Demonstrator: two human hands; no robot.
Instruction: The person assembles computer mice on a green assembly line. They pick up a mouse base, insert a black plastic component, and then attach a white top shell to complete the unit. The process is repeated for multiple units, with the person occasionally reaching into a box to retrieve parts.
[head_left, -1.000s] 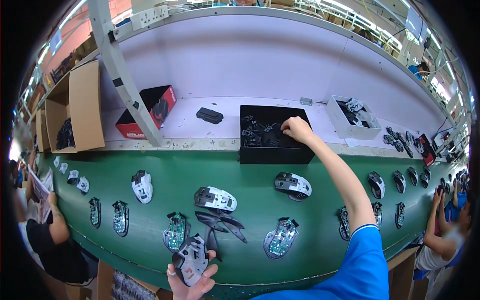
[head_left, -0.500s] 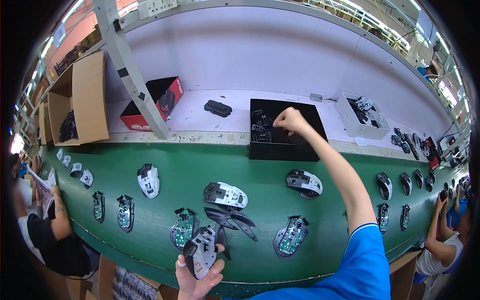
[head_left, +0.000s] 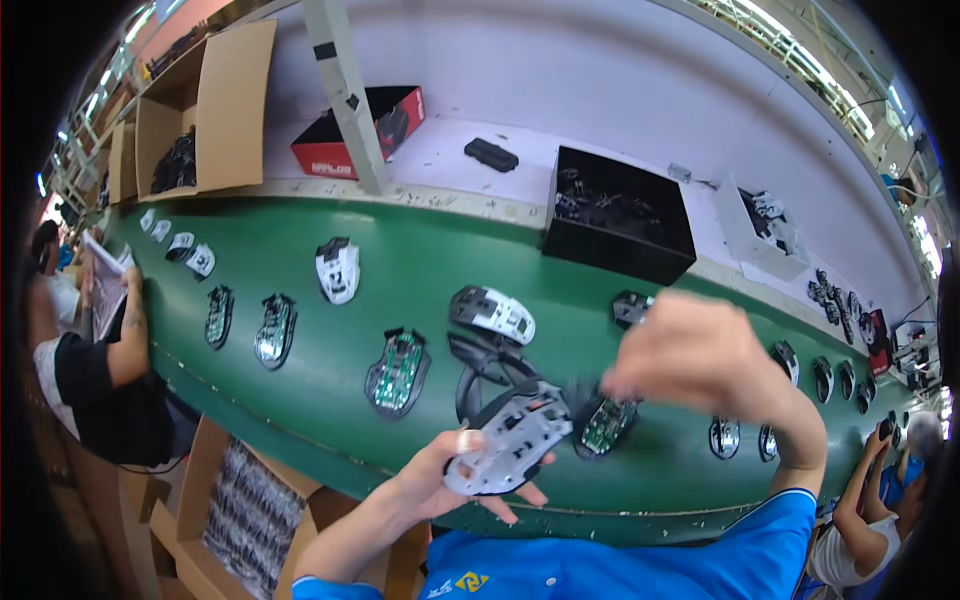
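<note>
My left hand (head_left: 440, 472) grips a grey-white computer mouse shell (head_left: 512, 445), tilted with its inner side up, above the near edge of the green bench. My right hand (head_left: 695, 355), smeared by motion, comes close from the right with fingers pinched; a dark blur shows at its fingertips, too unclear to name. Behind the held shell lie black curved plastic pieces (head_left: 482, 357) and a white-and-black mouse shell (head_left: 492, 313). Mouse bases with green circuit boards rest on either side, one to the left (head_left: 398, 372) and one (head_left: 606, 425) partly under my right hand.
On the back shelf stand a black box (head_left: 615, 252) of small dark parts, a white box (head_left: 765, 255), a red box (head_left: 325, 158) and a dark plastic piece (head_left: 491, 154). More mouse parts line the green bench (head_left: 330, 385). People sit at both ends; an open carton (head_left: 190, 480) stands below.
My right hand has left the black box and come back toward the mouse shell. The shell in my left hand has turned and moved right. The whole view has shifted and tilted.
</note>
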